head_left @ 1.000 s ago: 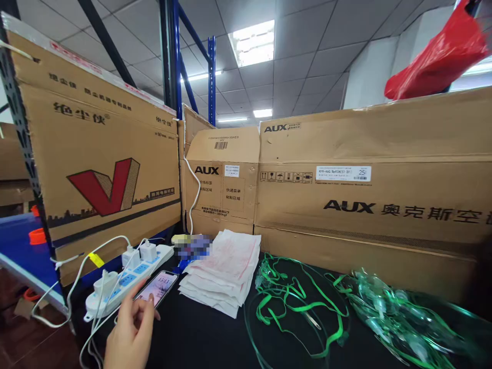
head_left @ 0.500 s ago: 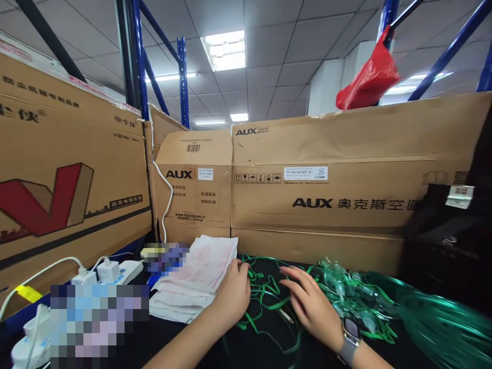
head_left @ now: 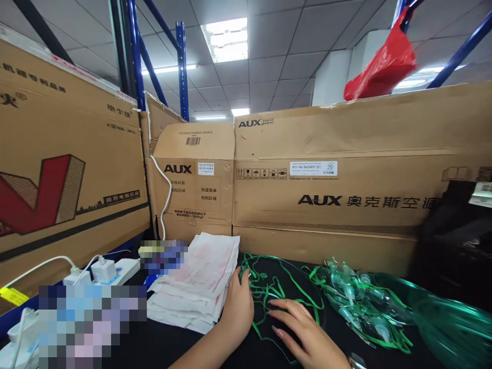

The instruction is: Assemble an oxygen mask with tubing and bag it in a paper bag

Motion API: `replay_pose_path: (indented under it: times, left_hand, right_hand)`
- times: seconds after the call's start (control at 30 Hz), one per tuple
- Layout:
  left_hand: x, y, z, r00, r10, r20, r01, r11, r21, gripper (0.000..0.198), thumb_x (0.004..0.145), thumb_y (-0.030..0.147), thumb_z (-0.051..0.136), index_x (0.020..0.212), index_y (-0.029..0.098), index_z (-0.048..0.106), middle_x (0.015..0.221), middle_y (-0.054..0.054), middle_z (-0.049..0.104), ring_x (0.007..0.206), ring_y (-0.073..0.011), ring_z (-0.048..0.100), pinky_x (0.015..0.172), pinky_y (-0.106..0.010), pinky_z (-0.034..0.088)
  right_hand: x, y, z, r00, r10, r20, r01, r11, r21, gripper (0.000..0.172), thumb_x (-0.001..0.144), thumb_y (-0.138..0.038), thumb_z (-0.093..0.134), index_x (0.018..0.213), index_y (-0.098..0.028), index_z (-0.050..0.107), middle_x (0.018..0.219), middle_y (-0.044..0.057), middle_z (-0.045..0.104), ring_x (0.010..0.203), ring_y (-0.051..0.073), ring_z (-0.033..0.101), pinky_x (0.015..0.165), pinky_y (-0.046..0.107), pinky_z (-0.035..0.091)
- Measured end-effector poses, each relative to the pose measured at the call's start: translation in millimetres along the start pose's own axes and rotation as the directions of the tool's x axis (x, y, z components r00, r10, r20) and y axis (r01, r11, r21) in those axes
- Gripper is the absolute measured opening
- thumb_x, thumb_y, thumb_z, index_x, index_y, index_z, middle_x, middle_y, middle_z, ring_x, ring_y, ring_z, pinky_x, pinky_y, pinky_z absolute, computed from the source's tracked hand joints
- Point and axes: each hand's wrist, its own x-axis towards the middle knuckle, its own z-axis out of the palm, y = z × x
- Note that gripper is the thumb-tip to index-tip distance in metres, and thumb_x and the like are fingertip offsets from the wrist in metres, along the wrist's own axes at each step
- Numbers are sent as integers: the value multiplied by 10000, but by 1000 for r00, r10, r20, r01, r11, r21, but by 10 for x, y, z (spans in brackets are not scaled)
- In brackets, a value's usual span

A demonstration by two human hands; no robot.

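Observation:
My left hand (head_left: 238,307) rests on the black tabletop, its fingers curled into a tangle of green straps and clear tubing (head_left: 280,294), right beside a stack of white flat pouches (head_left: 200,284). To its right my right hand (head_left: 302,333) lies flat on the same tangle with fingers stretched forward. A heap of clear green masks (head_left: 361,307) with green straps lies further right, untouched.
Large AUX cardboard boxes (head_left: 346,189) wall off the back of the table, with another big carton (head_left: 65,159) on the left. A white power strip with chargers (head_left: 103,271) sits at the left edge. A dark bag (head_left: 457,241) stands at the right.
The left hand left the phone at the left and came to the green straps. The right hand entered, then drew nearer to me over the tangle. The view swung right.

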Motion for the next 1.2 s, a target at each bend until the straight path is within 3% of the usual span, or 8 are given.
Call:
replay_pose_path:
  times: [0.1, 0.27, 0.77, 0.97, 1.07, 1.2]
  left_hand:
    - [-7, 9, -16, 1000, 27, -4, -28, 995, -92, 507, 711, 31, 425, 1213, 96, 440, 1226, -161, 439, 1190, -236, 387, 1008, -361, 293]
    - [-26, 14, 4, 1000, 16, -14, -18, 974, -226, 638, 691, 42, 445, 1305, 64, 271, 1237, -169, 410, 1202, -212, 362, 1018, -335, 274]
    - [-2, -62, 85, 997, -76, 26, 80, 920, -383, 667, 685, 89, 483, 1320, 49, 285, 1352, -189, 383, 1264, -243, 322, 1039, -362, 242]
    - [-7, -60, 72, 999, -30, -30, 16, 914, -406, 594, 685, 84, 496, 1268, 108, 382, 1303, -155, 450, 1226, -241, 378, 1026, -379, 270]
    - [-11, -31, 33, 998, 15, -59, -38, 912, -408, 592, 693, 123, 528, 1268, 114, 387, 1297, -147, 457, 1223, -244, 378, 1028, -388, 273]
    - [-25, 37, -28, 995, 80, -66, -100, 907, -410, 619, 702, 130, 543, 1293, 133, 362, 1322, -116, 445, 1227, -216, 375, 1037, -363, 275]
  right_hand:
    - [-3, 7, 36, 998, 7, 64, -7, 1000, 5, 313, 898, -378, 394, 1150, -269, 544, 1239, 52, 522, 1164, 216, 445, 1014, 435, 323]
    - [-4, 62, 55, 1000, 26, 14, -26, 1000, 4, 309, 904, -366, 390, 1128, -244, 563, 1212, 60, 543, 1155, 203, 454, 1007, 409, 341]
    - [1, 124, 62, 999, 26, -37, -26, 1000, -15, 290, 895, -355, 406, 1107, -258, 578, 1222, 56, 538, 1166, 210, 453, 1009, 418, 350]
    - [-22, 175, 97, 997, 4, -79, -5, 1000, -16, 288, 881, -357, 434, 1121, -288, 578, 1219, 32, 551, 1168, 215, 460, 1007, 400, 364]
    - [-22, 176, 102, 993, 19, -116, -22, 999, -25, 345, 882, -353, 424, 1211, -287, 506, 1296, 34, 481, 1201, 213, 424, 1000, 381, 377]
    - [-15, 192, 136, 972, 36, -233, -46, 998, -37, 491, 890, -322, 396, 1363, -267, 275, 1390, 45, 354, 1259, 204, 340, 1021, 375, 347]
